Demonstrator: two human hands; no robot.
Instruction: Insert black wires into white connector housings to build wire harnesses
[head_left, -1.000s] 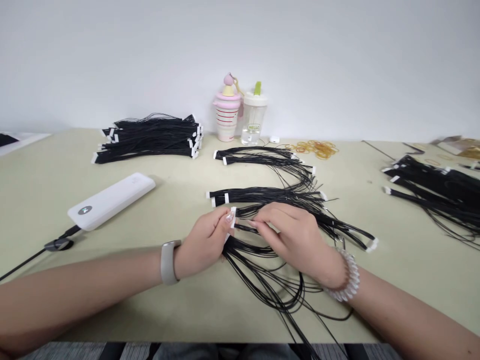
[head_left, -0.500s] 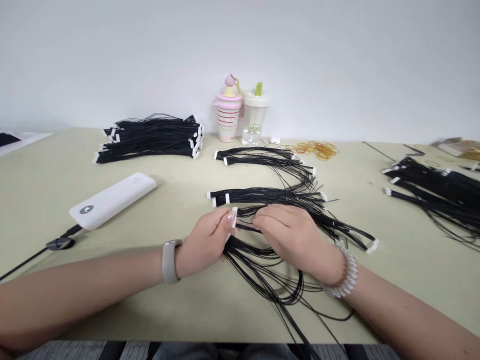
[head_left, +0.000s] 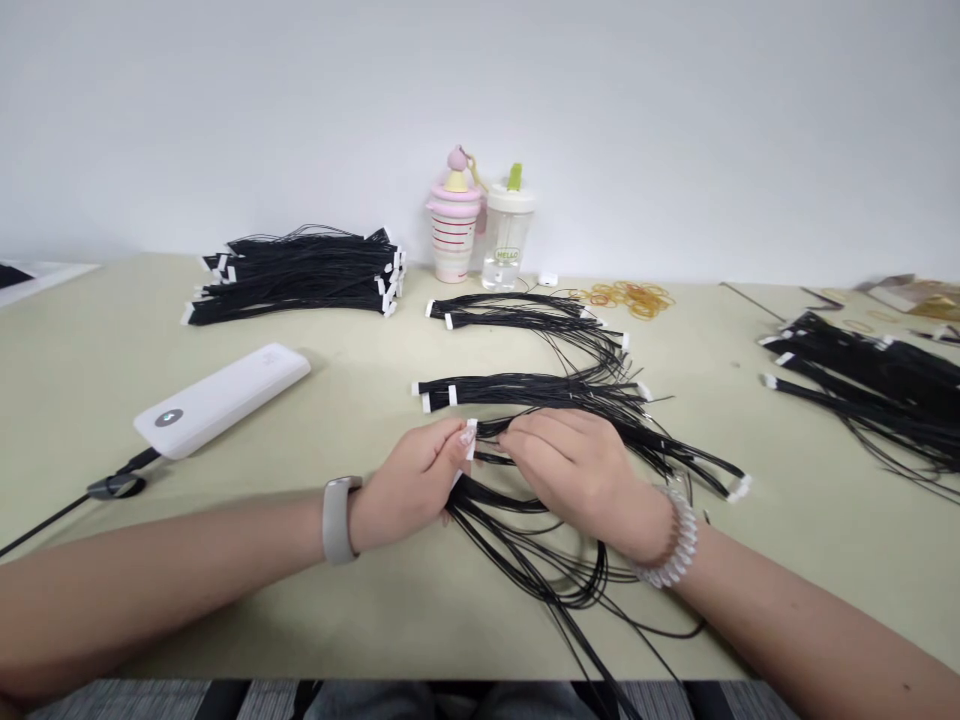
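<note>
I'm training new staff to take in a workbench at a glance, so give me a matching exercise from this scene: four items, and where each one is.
Items
1. Beige wristband
2. Spiral coil bracelet
3. White power bank
4. Amber rubber bands

Places
A. Loose on the table, towards the wall
B. On the left wrist
C. On the table, with a black cable at its end
D. On the right wrist

Right pairs
1-B
2-D
3-C
4-A
</note>
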